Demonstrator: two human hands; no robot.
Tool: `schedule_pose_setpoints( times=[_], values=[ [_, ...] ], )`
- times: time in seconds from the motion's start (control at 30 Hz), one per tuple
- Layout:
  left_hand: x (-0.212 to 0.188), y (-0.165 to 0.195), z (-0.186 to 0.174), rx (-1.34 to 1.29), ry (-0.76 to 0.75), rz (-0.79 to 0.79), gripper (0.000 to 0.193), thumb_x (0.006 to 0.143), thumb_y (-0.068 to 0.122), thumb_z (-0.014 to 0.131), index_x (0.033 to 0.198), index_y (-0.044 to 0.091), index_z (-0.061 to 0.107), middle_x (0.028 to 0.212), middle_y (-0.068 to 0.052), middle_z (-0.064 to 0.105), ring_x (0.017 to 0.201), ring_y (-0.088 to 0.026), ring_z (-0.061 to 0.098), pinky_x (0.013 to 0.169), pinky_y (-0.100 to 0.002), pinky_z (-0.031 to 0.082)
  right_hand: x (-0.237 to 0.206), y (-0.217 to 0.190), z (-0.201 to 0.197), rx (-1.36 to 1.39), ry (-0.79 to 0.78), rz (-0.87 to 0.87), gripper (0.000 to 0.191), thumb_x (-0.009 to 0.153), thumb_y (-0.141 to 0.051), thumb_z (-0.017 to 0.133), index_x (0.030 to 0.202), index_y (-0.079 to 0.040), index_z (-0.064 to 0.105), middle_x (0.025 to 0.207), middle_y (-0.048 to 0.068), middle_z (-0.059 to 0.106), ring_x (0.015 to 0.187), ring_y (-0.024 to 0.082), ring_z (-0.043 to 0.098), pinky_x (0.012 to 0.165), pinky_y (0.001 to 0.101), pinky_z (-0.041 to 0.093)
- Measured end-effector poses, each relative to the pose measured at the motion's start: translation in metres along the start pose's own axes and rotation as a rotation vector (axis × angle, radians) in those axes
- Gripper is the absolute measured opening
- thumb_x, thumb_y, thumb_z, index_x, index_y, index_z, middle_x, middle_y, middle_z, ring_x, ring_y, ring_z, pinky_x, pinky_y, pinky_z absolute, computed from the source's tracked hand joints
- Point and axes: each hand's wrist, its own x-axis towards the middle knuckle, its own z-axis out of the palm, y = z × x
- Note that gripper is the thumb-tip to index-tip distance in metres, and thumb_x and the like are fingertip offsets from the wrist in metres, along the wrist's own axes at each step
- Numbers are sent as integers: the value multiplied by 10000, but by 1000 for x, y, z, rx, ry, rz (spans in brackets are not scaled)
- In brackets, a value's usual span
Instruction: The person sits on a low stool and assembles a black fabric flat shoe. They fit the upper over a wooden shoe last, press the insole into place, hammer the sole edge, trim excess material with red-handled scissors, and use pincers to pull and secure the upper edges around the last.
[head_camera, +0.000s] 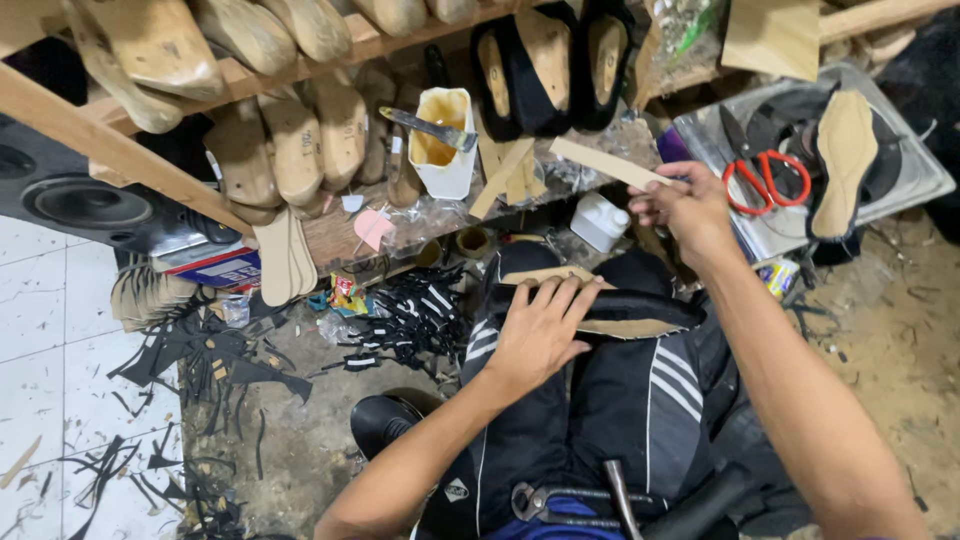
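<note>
Two hands are at work over the person's lap: the left hand (545, 330) lies flat, fingers spread, pressing down on a black shoe upper (610, 312) that rests across the knees, while the right hand (685, 200) is raised beyond it, pinching one end of a thin tan strip (600, 160) between thumb and fingers. A tan insole piece (625, 328) shows under the black upper just right of the left hand, and another tan edge peeks out above its fingertips, so the layers look laid together but not yet finished; the strip has not been put to the shoe. Ahead of the right hand stands a white glue pot (445, 140) with a brush handle across it, and to that hand's right a metal tray (900, 190) holds red-handled scissors (765, 180). Black offcuts (415, 320) litter the floor left of the left hand, below a shelf of wooden shoe lasts (290, 140).
</note>
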Motion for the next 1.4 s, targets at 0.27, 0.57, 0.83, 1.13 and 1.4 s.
schedule_pose_setpoints(
  times=[0.27,0.57,0.83,1.13,1.4],
  values=[
    [7,-36,12,230,-6,69,877,808,197,809,1583,141,404,1282,-65,574,1181,-238,582,982,-372,491,67,12,86,-47,-277,203,424,960,-67,650,1342,-90,468,1268,239,621,1015,252,698,808,383,598],
    [-15,-39,-20,-324,74,-81,991,732,346,926,1572,278,405,1206,-65,595,1091,-260,600,960,-401,499,9,-45,43,-250,-253,-275,578,1057,-325,604,1547,-72,433,1472,193,604,1303,264,621,1082,386,514],
    [-21,17,-19,-1649,306,-506,933,867,360,823,1565,-57,366,1469,-181,529,1361,-269,527,1192,-385,404,-196,-4,48,-151,-481,-167,1059,746,-35,741,1647,-79,185,1673,182,309,1513,265,326,1202,369,262],
    [-28,-7,-29,-2164,341,-363,813,1106,639,341,1528,-52,416,1284,-235,628,1222,-340,636,1120,-496,510,-302,-6,81,-410,-329,-82,997,810,-154,760,1617,-67,183,1605,210,374,1456,296,426,1143,375,357],
    [-54,-3,-15,-2053,375,-499,572,1105,486,374,1436,29,465,1169,-237,662,1070,-353,679,973,-485,554,-327,2,87,-358,-339,20,1032,794,-104,713,1627,-85,104,1631,212,313,1495,309,353,1163,381,297]
  ],
)
